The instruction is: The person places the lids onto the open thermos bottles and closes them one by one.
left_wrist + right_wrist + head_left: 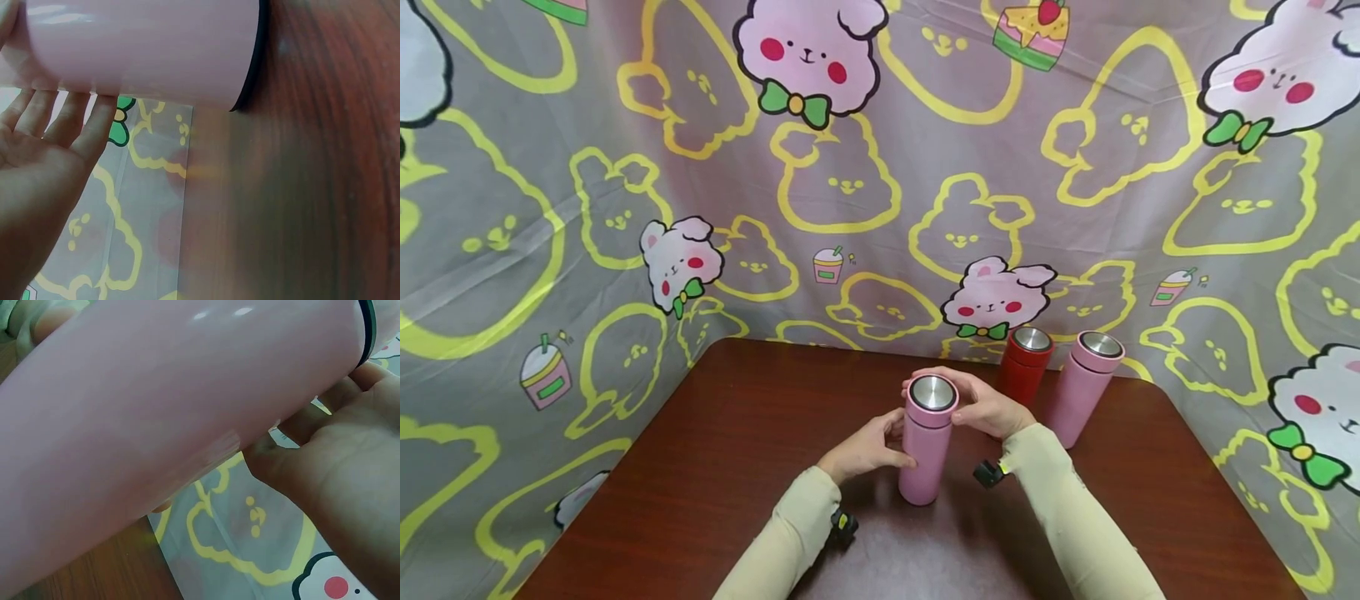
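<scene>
A pink thermos flask [925,454] with a silver disc on its lid stands roughly upright near the middle of the table. My left hand [867,448] holds its body from the left, thumb in front and fingers behind. From the right, my right hand [988,408] grips around the top by the lid, its fingers reaching behind. In the left wrist view the flask [144,50] lies across the top, its dark base rim close to the tabletop; whether it touches cannot be told. The right wrist view shows the flask [156,412] with a dark ring near the right fingers.
Behind my right hand stand a red thermos flask [1025,367] and a second pink thermos flask [1082,390], side by side. The brown wooden table [737,433] ends at a patterned cloth curtain [850,208] behind and on both sides.
</scene>
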A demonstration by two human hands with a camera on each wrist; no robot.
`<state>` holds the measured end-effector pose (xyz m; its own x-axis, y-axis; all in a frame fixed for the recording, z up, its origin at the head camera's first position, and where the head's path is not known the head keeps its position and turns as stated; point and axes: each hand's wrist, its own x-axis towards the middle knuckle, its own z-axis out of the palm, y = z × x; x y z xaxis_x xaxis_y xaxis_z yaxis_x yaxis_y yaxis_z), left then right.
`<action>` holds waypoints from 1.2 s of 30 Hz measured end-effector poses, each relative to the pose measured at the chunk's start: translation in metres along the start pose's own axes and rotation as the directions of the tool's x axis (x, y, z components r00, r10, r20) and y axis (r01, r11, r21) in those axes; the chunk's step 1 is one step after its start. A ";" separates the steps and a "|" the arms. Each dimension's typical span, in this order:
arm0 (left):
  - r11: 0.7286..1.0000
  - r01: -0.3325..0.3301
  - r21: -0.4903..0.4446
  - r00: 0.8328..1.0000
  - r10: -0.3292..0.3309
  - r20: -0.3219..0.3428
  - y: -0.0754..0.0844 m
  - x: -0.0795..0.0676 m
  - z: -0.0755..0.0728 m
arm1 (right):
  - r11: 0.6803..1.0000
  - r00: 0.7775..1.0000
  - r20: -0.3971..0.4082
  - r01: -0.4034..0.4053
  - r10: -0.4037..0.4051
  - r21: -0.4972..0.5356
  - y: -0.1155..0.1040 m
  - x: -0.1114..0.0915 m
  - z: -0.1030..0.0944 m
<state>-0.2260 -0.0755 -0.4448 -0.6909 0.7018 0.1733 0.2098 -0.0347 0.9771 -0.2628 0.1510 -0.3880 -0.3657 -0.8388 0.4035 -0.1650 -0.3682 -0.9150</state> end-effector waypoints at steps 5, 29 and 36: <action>1.000 -0.010 0.008 1.000 0.010 -0.002 0.005 -0.001 0.001 | 0.999 0.999 -0.031 -0.016 0.015 -0.048 0.000 -0.003 0.000; 0.999 -0.036 0.031 0.999 0.036 -0.008 -0.024 0.006 -0.006 | 0.941 0.928 -0.371 -0.106 -0.022 -0.323 -0.004 -0.011 0.026; 0.999 -0.047 0.026 0.999 0.047 -0.005 -0.025 0.007 -0.004 | 0.899 0.889 -0.453 -0.139 -0.072 -0.416 -0.001 -0.014 0.035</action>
<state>-0.2389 -0.0730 -0.4677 -0.6835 0.6962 0.2194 0.2599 -0.0487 0.9644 -0.2260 0.1487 -0.3930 -0.7281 -0.5370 0.4260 -0.4784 -0.0470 -0.8769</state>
